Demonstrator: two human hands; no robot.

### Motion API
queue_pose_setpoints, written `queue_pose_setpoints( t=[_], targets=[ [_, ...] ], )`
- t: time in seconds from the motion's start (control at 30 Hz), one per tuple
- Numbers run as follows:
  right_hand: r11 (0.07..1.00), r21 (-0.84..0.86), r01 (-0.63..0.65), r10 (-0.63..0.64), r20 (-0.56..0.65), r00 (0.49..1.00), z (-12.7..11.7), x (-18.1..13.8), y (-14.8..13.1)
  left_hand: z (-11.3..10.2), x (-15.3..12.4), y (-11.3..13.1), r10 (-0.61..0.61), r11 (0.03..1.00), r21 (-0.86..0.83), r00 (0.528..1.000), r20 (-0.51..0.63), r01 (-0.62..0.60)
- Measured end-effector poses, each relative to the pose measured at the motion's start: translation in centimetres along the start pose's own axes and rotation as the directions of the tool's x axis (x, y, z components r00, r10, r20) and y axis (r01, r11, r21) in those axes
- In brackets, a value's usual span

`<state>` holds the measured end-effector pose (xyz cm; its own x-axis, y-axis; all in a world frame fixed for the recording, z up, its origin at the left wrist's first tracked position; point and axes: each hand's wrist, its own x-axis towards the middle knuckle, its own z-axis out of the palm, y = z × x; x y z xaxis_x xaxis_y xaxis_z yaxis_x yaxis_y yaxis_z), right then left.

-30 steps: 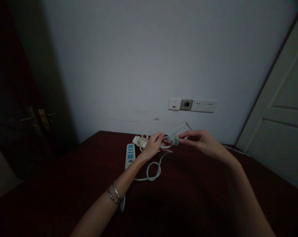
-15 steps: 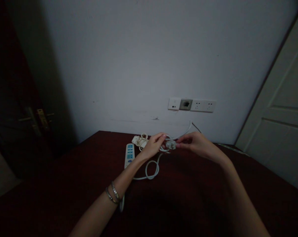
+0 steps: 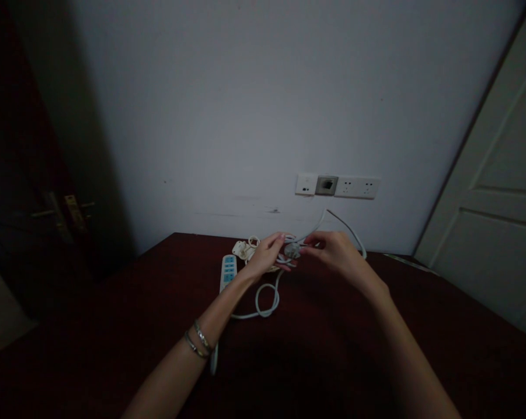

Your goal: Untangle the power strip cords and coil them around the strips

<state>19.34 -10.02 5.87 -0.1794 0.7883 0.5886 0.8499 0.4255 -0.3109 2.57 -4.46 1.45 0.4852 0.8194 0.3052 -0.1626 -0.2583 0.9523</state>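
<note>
My left hand (image 3: 269, 253) is closed around loops of a white power cord (image 3: 267, 285), its thumb on top. Between my two hands sits a pale plug (image 3: 292, 251), which the fingertips of my right hand (image 3: 326, 245) pinch at its right side. From there the cord arches up towards the wall and comes down behind my right wrist. Below my left hand the cord makes a loose loop on the dark red table. A white power strip (image 3: 228, 270) with blue sockets lies left of my left hand, partly hidden by my forearm.
Behind the power strip lies a second, cream-coloured bundle of cord (image 3: 244, 249). Wall sockets and switches (image 3: 337, 186) are set in the wall above the dark red table (image 3: 149, 279). A pale door (image 3: 498, 233) stands at right, a dark door with a brass handle (image 3: 73, 212) at left.
My right hand has moved left with the plug, closer to my left hand. The cord's arch has shifted left too, and more of it shows behind my right wrist.
</note>
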Motion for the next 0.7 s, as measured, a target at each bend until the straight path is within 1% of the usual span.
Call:
queue_pose_setpoints(
  t=[0.1,0.2,0.3,0.43,0.5,0.6,0.7],
  targets=[
    [1.0,-0.004,0.003,-0.003,-0.054,0.999,0.4,0.1,0.1,-0.3,0.0,0.1,-0.017,0.999,-0.051,1.0,0.015,0.018],
    [1.0,0.007,-0.007,0.007,-0.08,0.997,0.6,0.2,0.0,-0.7,0.1,0.1,-0.036,0.994,-0.101,0.996,0.078,0.043],
    [0.999,0.029,-0.031,0.033,-0.082,0.996,0.7,0.2,-0.2,-1.0,0.1,0.1,-0.047,0.989,-0.132,0.99,0.131,0.065],
    [0.996,0.061,-0.065,0.069,-0.077,0.995,0.8,0.2,-0.2,-1.2,0.1,0.1,-0.043,0.987,-0.143,0.985,0.165,0.067],
    [0.995,0.078,-0.061,0.065,-0.054,0.996,0.9,0.3,0.0,-1.2,0.1,0.1,-0.044,0.987,-0.144,0.984,0.172,0.069],
    [0.991,0.123,-0.057,0.054,0.028,0.998,1.2,0.4,0.7,-1.2,0.1,0.0,-0.05,0.987,-0.141,0.982,0.184,0.076],
    [0.984,0.159,-0.082,0.07,0.078,0.994,1.5,0.5,1.4,-1.3,0.1,0.0,-0.055,0.987,-0.138,0.979,0.198,0.084]
  ],
)
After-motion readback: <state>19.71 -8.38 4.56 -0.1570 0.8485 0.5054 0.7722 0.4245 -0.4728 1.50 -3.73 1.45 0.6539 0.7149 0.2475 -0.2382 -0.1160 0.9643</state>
